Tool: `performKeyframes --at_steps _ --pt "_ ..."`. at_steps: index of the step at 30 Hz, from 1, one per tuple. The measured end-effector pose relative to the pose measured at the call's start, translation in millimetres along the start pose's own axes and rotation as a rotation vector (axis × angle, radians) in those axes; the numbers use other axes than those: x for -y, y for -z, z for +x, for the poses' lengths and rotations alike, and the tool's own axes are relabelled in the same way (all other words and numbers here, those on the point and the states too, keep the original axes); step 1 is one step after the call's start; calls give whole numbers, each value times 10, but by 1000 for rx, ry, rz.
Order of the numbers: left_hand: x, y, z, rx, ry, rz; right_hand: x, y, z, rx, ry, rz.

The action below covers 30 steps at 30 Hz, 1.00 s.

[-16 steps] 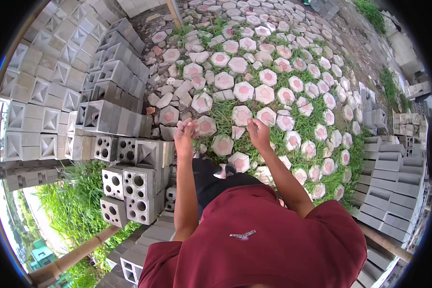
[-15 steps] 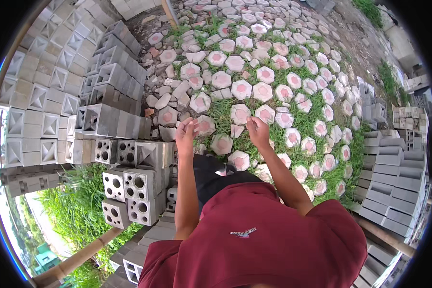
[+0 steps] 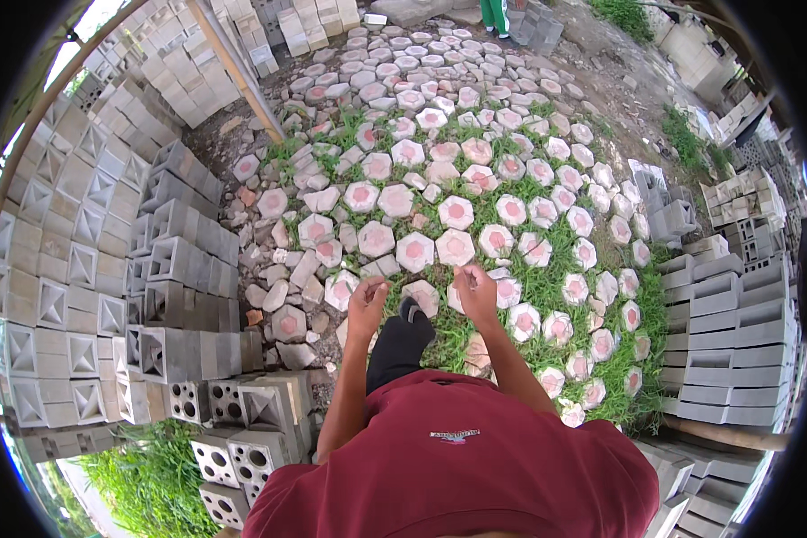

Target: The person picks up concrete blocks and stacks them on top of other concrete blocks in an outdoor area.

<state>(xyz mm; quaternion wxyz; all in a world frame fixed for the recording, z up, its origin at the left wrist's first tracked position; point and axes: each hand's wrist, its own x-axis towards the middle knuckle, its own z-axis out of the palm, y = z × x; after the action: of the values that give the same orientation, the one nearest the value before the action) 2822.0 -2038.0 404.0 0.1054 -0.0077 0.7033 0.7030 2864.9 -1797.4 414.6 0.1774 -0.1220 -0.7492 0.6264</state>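
My left hand (image 3: pixel 368 303) is held out in front of me over the stone paving, its fingers curled in toward the thumb, with nothing seen in them. To its right, my right hand (image 3: pixel 476 290) is at about the same height, fingers likewise curled in and no object showing. Neither hand touches anything. Between and below them, my foot in a dark shoe (image 3: pixel 410 309) steps on a hexagonal paving stone (image 3: pixel 424 296) with grass around it. More hexagonal stones with reddish centres, such as this stone (image 3: pixel 455 212), spread out ahead.
Grey hollow blocks (image 3: pixel 172 354) and patterned blocks (image 3: pixel 36 354) are stacked on the left. More grey blocks (image 3: pixel 708 359) line the right. A slanting wooden post (image 3: pixel 238 72) stands far left. At the far end, a person's green trousers (image 3: pixel 494 16) show.
I have moved forward over the paving, and the view has tilted up, showing more of the far end. My foot has come forward between my hands, which stay out in front.
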Motion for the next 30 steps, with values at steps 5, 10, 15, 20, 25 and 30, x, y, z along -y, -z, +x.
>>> performKeyframes --at_steps 5,10,15,20,25,30 --pt "-344 -270 1202 67 -30 -8 41 -14 1052 10 -62 -135" --pt "-1008 -441 2182 65 -22 -15 576 -30 2110 -29 27 -104" --pt "-1585 -758 2954 224 -119 44 968 46 2795 -155 60 34" --pt "-1709 -1071 3508 277 -102 101 875 119 3226 -169 -33 91" --pt "-1572 -1376 4018 253 -31 35 639 159 3953 -147 -143 58" --pt "-1773 -1741 4704 91 -25 28 357 212 5088 -57 -95 62"
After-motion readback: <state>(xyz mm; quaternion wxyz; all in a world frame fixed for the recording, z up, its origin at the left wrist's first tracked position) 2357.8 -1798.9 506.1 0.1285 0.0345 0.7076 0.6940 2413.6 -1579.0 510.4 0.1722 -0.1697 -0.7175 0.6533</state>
